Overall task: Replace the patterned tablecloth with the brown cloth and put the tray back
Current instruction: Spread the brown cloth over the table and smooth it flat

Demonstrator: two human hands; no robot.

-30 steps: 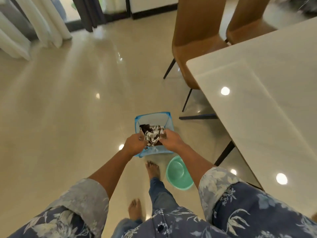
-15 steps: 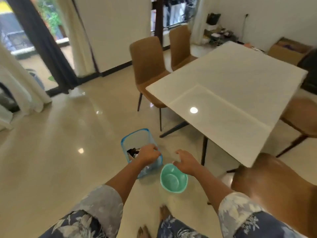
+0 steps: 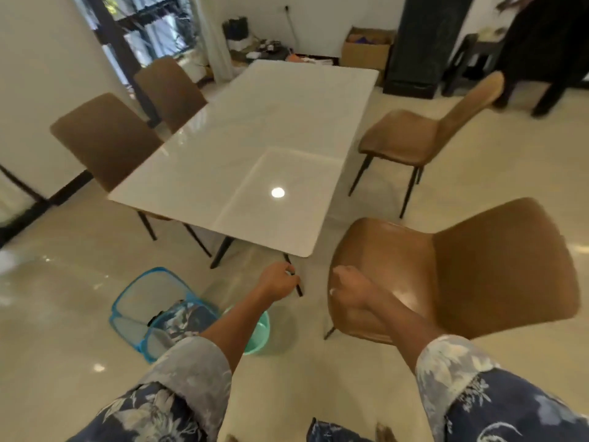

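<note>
Lying in basket (image 3: 134, 301) — tablecloth (image 3: 183, 317), apart from left hand (image 3: 277, 282), right hand (image 3: 350, 288).

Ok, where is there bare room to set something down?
The whole table top is bare, chairs on both long sides. Open floor left of the blue basket. Crowded at the table's near corner: basket, green basin, near chair.

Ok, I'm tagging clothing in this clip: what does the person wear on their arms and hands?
The left sleeve and right sleeve are loose navy fabric with a pale flower-and-leaf print, each ending near the elbow in a turned-up, faded grey-white cuff. The left hand and right hand show no gloves.
</note>
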